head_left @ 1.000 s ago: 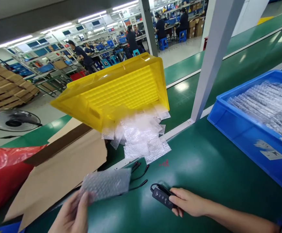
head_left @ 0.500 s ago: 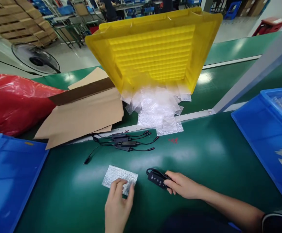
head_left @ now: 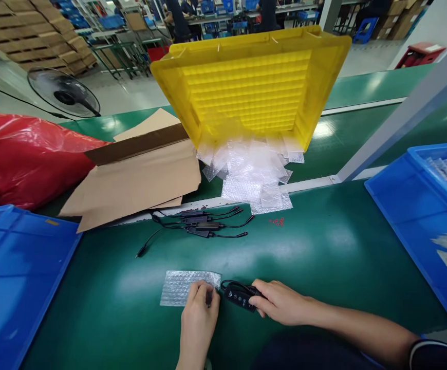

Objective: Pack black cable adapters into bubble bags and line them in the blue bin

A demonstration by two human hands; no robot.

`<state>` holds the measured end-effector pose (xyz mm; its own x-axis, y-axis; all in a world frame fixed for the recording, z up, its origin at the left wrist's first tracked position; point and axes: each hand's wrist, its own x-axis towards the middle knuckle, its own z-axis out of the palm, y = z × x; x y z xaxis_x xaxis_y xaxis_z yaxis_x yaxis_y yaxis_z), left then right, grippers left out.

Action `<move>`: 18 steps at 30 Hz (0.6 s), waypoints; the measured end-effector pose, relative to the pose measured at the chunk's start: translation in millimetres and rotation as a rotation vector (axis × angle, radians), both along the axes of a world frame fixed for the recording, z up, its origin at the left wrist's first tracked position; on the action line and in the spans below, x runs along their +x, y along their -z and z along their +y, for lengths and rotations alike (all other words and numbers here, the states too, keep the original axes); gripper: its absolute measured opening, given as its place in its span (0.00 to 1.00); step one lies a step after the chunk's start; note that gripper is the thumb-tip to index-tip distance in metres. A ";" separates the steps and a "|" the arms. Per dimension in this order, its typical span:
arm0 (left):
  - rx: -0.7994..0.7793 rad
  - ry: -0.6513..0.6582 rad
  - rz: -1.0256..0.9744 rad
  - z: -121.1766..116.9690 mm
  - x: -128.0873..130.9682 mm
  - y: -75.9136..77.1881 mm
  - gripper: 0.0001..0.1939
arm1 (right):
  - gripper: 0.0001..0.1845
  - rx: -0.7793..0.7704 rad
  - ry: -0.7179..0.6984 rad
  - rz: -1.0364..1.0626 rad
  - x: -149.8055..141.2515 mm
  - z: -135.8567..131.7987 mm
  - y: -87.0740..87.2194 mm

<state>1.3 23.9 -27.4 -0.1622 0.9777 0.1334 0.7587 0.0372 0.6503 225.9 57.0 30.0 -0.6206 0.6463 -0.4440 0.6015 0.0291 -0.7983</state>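
Note:
A small bubble wrap bag (head_left: 179, 289) lies flat on the green work surface (head_left: 131, 318). My left hand (head_left: 201, 311) pinches its right edge, fingers closed. Just right of that edge, my right hand (head_left: 279, 302) grips a black inline controller (head_left: 238, 296) with round button marks and its cable bundled up. The controller's left end is close to the bag's edge; whether they touch I cannot tell. Further back lie several similar black controllers (head_left: 204, 226) with cables spread out. Small red rings (head_left: 277, 222) are scattered to their right.
A tipped yellow crate (head_left: 246, 87) spills many bubble wrap bags (head_left: 246, 177) at the back. Blue crates stand at left (head_left: 23, 277) and right (head_left: 412, 200), the right one holding wrapped items. Cardboard (head_left: 142, 180), a red plastic bag (head_left: 26, 159) and a grey post (head_left: 401, 113) border the surface.
My left hand has brought the bubble wrap bag down onto the surface and moved its grip to the right edge. My right hand has carried the controller slightly left, toward the bag. The view has tilted down.

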 end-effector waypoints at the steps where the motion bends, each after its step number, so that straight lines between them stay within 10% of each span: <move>1: -0.033 0.003 -0.083 -0.1 -0.2 -3.2 0.15 | 0.13 0.008 -0.002 -0.010 -1.1 0.3 -0.8; 7: -0.100 0.003 -0.411 -5.3 0.9 -25.1 0.17 | 0.16 0.068 -0.022 -0.068 -4.3 -1.3 0.1; 18: 0.167 0.117 -0.214 -16.1 21.9 -34.9 0.08 | 0.21 0.166 -0.097 -0.247 -12.2 -1.3 -9.6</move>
<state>23.2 7.8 7.5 -0.0915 0.9587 0.2692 0.5964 -0.1637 0.7858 213.7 55.6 39.6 -0.5694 0.6658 -0.4823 0.7647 0.2135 -0.6080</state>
